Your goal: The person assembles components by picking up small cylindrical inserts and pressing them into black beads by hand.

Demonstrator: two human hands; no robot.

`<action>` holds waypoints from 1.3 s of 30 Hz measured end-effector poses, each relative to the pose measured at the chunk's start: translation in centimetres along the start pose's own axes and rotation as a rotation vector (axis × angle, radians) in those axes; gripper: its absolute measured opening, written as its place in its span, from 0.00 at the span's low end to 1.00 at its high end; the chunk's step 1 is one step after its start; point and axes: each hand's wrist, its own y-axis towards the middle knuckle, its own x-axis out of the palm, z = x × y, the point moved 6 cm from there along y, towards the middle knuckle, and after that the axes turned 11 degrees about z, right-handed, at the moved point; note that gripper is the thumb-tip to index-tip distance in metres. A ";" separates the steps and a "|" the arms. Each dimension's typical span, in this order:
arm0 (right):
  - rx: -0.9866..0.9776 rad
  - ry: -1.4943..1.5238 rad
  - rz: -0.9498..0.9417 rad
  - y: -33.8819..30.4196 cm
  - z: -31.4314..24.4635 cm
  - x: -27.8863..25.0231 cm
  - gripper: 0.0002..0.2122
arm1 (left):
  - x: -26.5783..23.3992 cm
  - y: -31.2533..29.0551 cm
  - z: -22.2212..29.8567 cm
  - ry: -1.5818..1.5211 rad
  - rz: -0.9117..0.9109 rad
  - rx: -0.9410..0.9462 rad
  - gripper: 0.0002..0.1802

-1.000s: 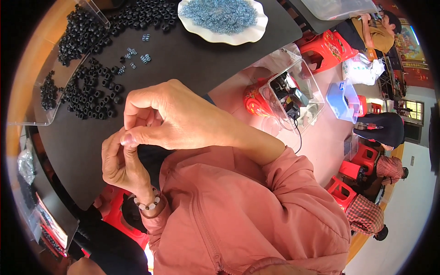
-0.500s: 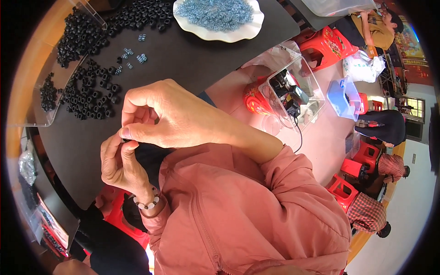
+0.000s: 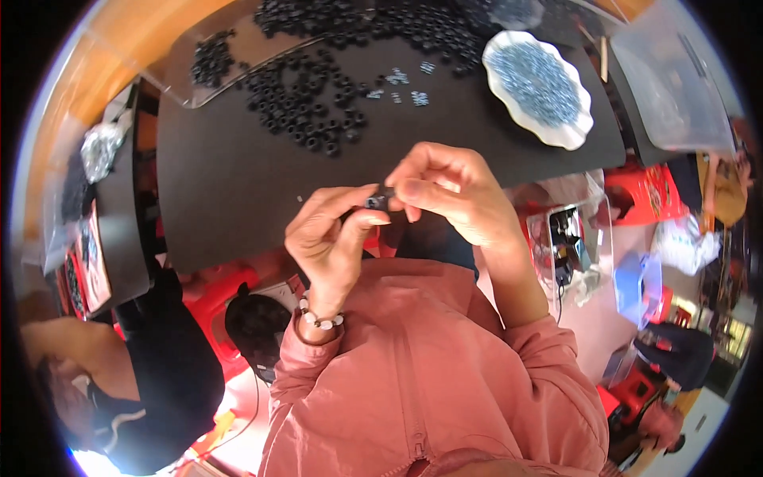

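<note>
Caps, all black (image 3: 306, 95), are spread beyond the left hand (image 3: 330, 238). Between its pinched thumb and fingers a dark piece (image 3: 377, 200) is held, also gripped by the right hand (image 3: 457, 195), fingertips drawn together. Beyond that hand, bluish bits (image 3: 536, 79) are heaped on a white plate (image 3: 570, 141).

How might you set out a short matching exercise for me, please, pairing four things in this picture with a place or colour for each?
Things:
1. Black part
2. Bracelet
3. Heap of blue pieces
4. Jacket

Places or colours:
A. Around the left wrist
B. Salmon pink
C. At the fingertips of the left hand and right hand
D. In a white, wavy-edged dish

Right pairs: 1-C, 2-A, 3-D, 4-B.
</note>
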 end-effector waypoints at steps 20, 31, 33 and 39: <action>0.085 0.031 -0.127 0.0 1.4 -0.4 0.07 | 0.3 -0.3 -0.2 -0.091 -0.111 -0.070 0.11; 0.055 0.030 -0.087 -0.5 1.1 -0.5 0.10 | 0.8 0.1 1.1 0.003 -0.142 0.037 0.12; 0.064 0.096 -0.123 -0.7 1.2 -1.3 0.08 | 1.4 0.1 1.4 -0.004 -0.154 0.069 0.12; 0.055 -0.010 -0.142 -2.1 0.4 -2.7 0.09 | 3.7 0.4 2.9 0.053 -0.301 0.188 0.12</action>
